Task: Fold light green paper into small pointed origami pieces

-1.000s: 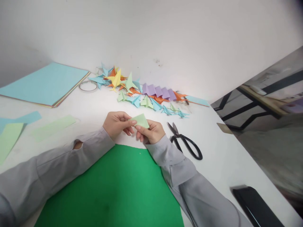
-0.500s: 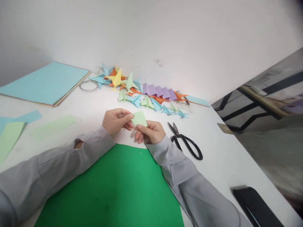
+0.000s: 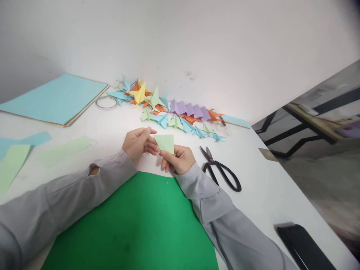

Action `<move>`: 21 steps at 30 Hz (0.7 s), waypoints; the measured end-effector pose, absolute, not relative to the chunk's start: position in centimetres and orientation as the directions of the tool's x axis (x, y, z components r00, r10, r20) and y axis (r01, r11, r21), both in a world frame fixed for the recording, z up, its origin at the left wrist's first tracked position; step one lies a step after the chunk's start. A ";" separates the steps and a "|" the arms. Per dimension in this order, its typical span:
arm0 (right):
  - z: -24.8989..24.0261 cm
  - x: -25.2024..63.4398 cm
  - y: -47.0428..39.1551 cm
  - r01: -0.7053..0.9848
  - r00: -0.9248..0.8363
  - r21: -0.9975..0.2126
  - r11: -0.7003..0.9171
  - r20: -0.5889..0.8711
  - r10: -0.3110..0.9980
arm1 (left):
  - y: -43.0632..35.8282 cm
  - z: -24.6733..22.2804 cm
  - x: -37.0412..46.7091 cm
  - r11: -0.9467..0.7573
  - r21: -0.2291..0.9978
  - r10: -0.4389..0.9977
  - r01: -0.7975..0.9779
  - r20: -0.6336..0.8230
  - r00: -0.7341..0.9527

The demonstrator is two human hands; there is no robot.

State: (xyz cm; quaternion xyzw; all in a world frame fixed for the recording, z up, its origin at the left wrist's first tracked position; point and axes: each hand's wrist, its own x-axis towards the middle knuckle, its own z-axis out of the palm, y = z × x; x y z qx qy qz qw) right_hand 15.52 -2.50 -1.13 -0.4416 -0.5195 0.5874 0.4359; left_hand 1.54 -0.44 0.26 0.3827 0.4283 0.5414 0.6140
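Paper, a small pale green piece (image 3: 165, 143), stands between the two hands over the middle of the bench (image 3: 261, 195), just past the far edge of a large green sheet (image 3: 135, 225). The right hand (image 3: 181, 159) pinches its lower edge, thumb flat across the front and fingers curled behind, with the palm turned inward. The left hand (image 3: 137, 144) faces it from the other side, thumb raised clear of the paper, fingers loosely bent and pinching nothing visible; whether their tips touch the slanted left edge I cannot tell. The left forearm, in its grey sleeve (image 3: 84, 195), reaches in from the bench's left side, and the right forearm slants up from the near right, so the two converge above the green sheet.

Black-handled scissors (image 3: 213, 162) lie parted just beside the right wrist, towards the right edge. A black flat object (image 3: 306, 247) sits nearer that edge. Along the far edge are folded paper figures (image 3: 139, 93) and a purple pleated piece (image 3: 189, 110); a tape roll (image 3: 107, 108) and a paper stack (image 3: 53, 99) occupy the far left corner.
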 end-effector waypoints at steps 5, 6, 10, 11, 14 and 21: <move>-1.2 15.5 -2.3 -0.058 -0.204 -0.994 -0.092 -0.078 0.976 | -0.5 0.2 1.5 0.103 0.934 0.992 -0.343 -0.071 0.103; -1.2 15.5 -2.3 -0.056 -0.208 -0.994 -0.092 -0.078 0.975 | -0.5 0.1 1.5 0.090 0.941 0.992 -0.326 -0.057 0.110; -1.4 15.5 -2.3 -0.101 -0.174 -0.994 -0.039 -0.021 0.985 | -0.5 0.0 1.5 0.061 0.947 0.997 -0.315 -0.041 0.070; -1.4 15.5 -2.3 -0.119 -0.141 -0.993 -0.014 0.002 0.990 | -0.5 0.0 1.5 0.060 0.946 0.997 -0.317 -0.044 0.058; -1.4 15.5 -2.2 -0.176 -0.053 -0.984 0.036 0.046 0.998 | -0.4 -0.1 1.4 0.057 0.953 0.998 -0.297 -0.042 0.055; -1.4 15.5 -2.2 -0.190 -0.054 -0.979 0.080 0.092 0.994 | -0.4 -0.2 1.5 0.050 0.972 0.994 -0.229 -0.026 0.108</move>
